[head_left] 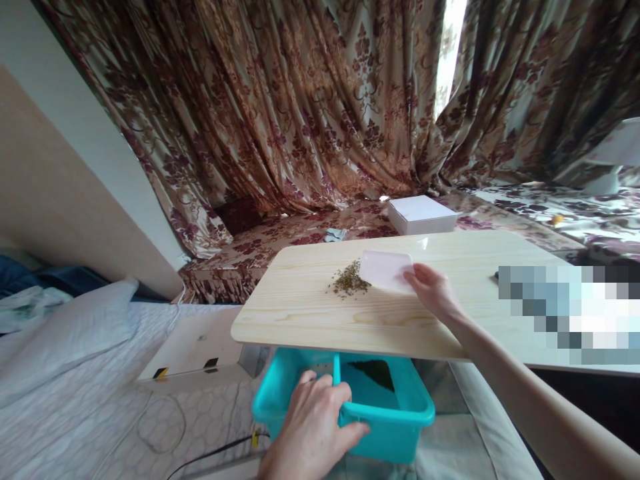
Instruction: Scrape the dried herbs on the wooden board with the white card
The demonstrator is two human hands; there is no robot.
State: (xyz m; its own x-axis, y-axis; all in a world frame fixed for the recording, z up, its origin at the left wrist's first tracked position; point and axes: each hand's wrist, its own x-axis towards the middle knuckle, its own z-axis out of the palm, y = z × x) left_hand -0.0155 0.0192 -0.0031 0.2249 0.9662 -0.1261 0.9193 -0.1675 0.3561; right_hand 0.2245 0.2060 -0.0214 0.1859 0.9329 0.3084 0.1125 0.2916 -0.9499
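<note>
The right hand [431,288] is pinching a pale scraper [383,268], the left hand [320,415] gripping the bin [387,437] (hasty strokes could scatter the granules [349,281])

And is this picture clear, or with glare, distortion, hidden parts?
Head view: white glare between the curtains; same view: a shine on the tabletop, pixelated blocks over part of its right side; again head view: the left wall leans, perhaps wide-angle distortion.

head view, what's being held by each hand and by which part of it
The right hand holds the pale pink, flat rectangular piece by its right end; the left hand grips the turquoise two-compartment plastic bin by its near rim.
</note>
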